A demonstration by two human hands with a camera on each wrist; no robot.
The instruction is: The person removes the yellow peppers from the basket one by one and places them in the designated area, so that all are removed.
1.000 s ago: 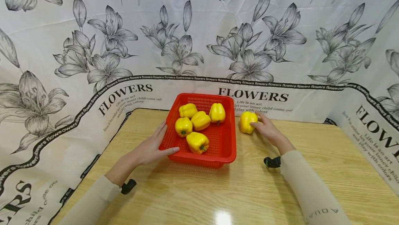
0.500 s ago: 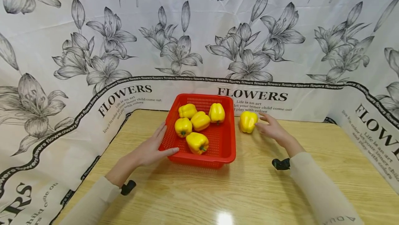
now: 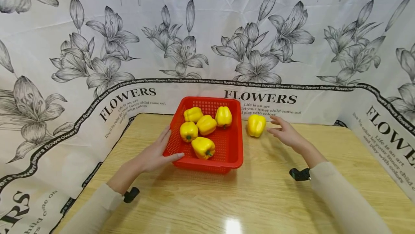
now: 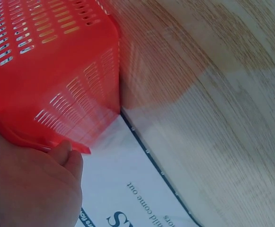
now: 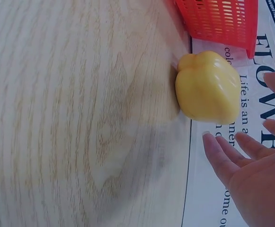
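My left hand (image 3: pixel 154 156) holds the near left corner of a red plastic basket (image 3: pixel 227 164). Its thumb lies over the front rim, and the fingers are along the left side; in the left wrist view, fingers (image 4: pixel 71 158) meet the rim. Several yellow bell peppers (image 3: pixel 206 125) lie inside the basket. Just right of the basket, another yellow bell pepper (image 3: pixel 256 125) stands on the table. My right hand (image 3: pixel 289 135) is beside that pepper, its fingers spread and loosely bent. A narrow gap separates fingertips and pepper in the right wrist view, where nothing is held.
The wooden table (image 3: pixel 194 201) reaches back to a white flower-printed cloth (image 3: pixel 207 57), which hangs close behind the basket and the loose pepper. The cloth also encloses both sides. Each wrist carries a black camera mount (image 3: pixel 299 174).
My right hand has let go of the loose pepper and drawn back to the right. The pepper stays on the table. My left hand keeps its place at the basket corner.
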